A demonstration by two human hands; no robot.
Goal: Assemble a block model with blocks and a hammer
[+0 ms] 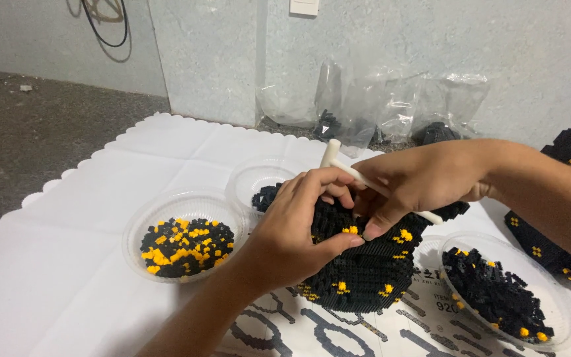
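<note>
A person's 2 bare hands close on a rounded black brick model (365, 271) dotted with yellow studs, which stands on a printed instruction sheet (338, 330) at the near edge of a white scalloped mat (87, 218). The left hand (292, 231) wraps over the model's top and near side, fingers curled and thumb pressed flat against its face. The right hand (411, 185), reaching in from the right, pinches a white T-shaped plastic tool (348, 168) between fingers and thumb, its fingertips touching the model just beside the left thumb. 3 clear plastic dishes ring the model: 1 at left (186, 241) holding mixed black and yellow bricks, 1 behind the hands (259, 178) with a few black pieces showing at its edge, and 1 at right (503, 291) filled mostly with black bricks and a few yellow ones. A second black-and-yellow brick piece (563, 198) lies at the far right, partly hidden by the right forearm. Several crumpled clear plastic bags (391, 106) lean against the pale wall beyond the mat; their exact number cannot be told.
</note>
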